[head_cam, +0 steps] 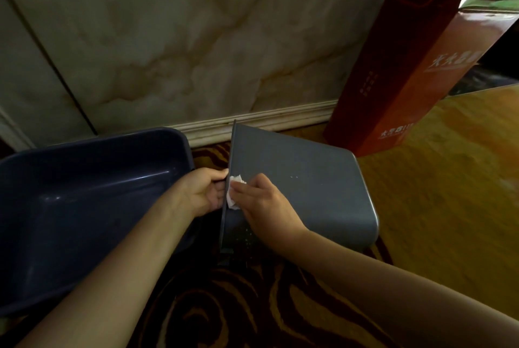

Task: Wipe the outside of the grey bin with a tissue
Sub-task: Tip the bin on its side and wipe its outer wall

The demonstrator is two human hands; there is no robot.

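The grey bin (309, 184) lies on its side on the patterned floor, its opening facing left and its bottom to the right. My left hand (203, 189) grips the bin's rim at the left edge, fingers curled over it. My right hand (262, 203) presses a crumpled white tissue (234, 190) flat against the bin's upper outer wall, right beside the rim. Only part of the tissue shows between my two hands.
A dark blue tub (84, 207) stands at the left, close to the bin's opening. A tall red cardboard box (407, 66) leans at the back right near the marble wall (196, 38) and its skirting. Yellow floor spreads to the right.
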